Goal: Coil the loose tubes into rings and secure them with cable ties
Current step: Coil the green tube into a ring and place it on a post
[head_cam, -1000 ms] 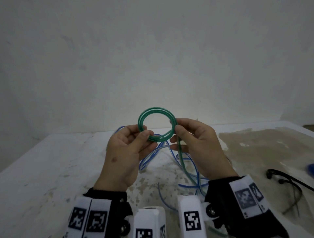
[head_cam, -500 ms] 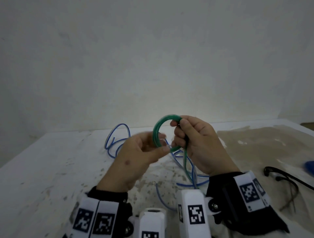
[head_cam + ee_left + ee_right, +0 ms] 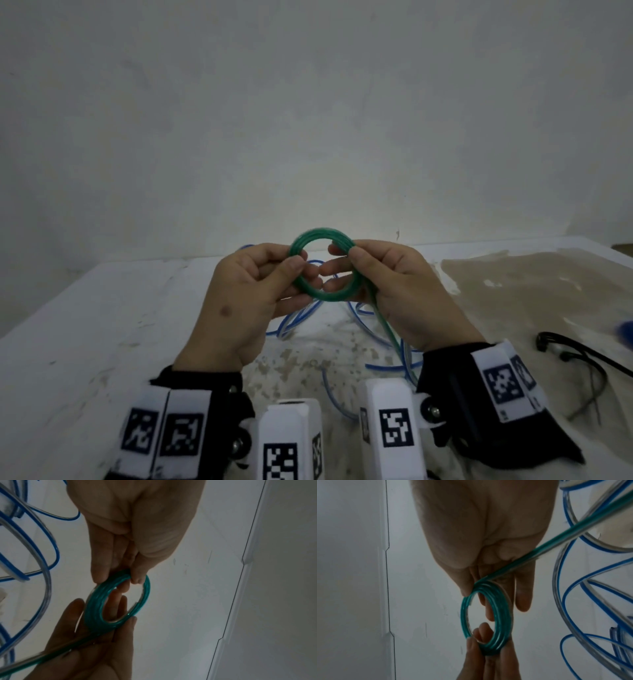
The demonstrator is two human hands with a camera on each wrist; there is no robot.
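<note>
The green tube (image 3: 323,267) is held as one small ring above the tabletop (image 3: 85,342), its tail trailing down to the near right. The left hand (image 3: 239,301) pinches the ring's left side, and the right hand (image 3: 400,294) pinches its right side. It looks light, springy and slick, so each grip should clamp all turns together. Loose blue tubes (image 3: 373,329) lie beneath; their number cannot be told.
</note>
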